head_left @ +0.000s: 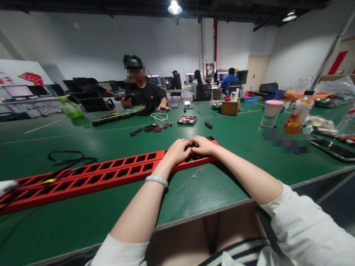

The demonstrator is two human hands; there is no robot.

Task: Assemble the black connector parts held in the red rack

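While the green table (210, 184) spreads across a workshop with a co-worker (142, 92) opposite, your left hand (179, 150) and right hand (203, 145) curl together, pinching a small dark part (194, 147) atop the red slotted rail's (111, 171) far end.

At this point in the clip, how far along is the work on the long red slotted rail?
Done: nothing visibly finished; the long red slotted metal rail lies flat on the green table. In hand: the left hand and right hand meet over a small dark part at the rail's right end. Left: most slots further left look empty; loose dark pieces lie apart.
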